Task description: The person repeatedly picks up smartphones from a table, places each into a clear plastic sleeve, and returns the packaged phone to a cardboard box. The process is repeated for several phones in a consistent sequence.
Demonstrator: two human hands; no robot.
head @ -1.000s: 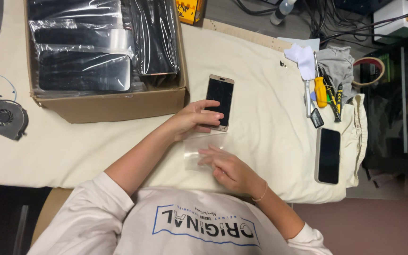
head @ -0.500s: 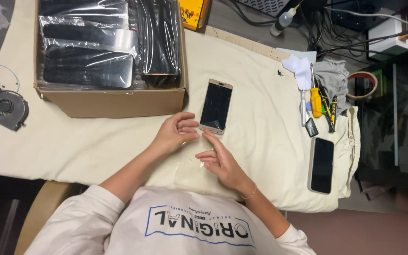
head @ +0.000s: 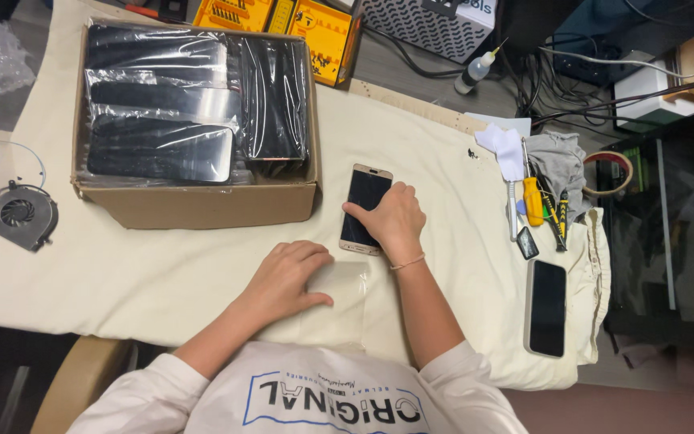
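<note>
A gold-rimmed phone [head: 361, 201] with a dark screen lies face up on the cream cloth [head: 162, 265], just right of the cardboard box. My right hand [head: 391, 221] lies over its lower right part, thumb across the screen and fingers curled over the edge. Nearer me, a small clear plastic bag [head: 347, 293] lies flat on the cloth. My left hand [head: 287, 277] presses down on the bag's left side, thumb on the plastic.
A cardboard box [head: 202, 205] of several plastic-wrapped dark phones stands at the back left. A small fan [head: 18, 213] lies far left. Another dark phone [head: 546, 308], screwdrivers [head: 533, 201], a grey rag, tape roll [head: 614, 171] and glue bottle [head: 475, 71] lie right. Yellow tool cases sit behind.
My left hand has drawn back from the phone onto the plastic bag. My right hand has left the bag and reached forward onto the phone. The view has shifted.
</note>
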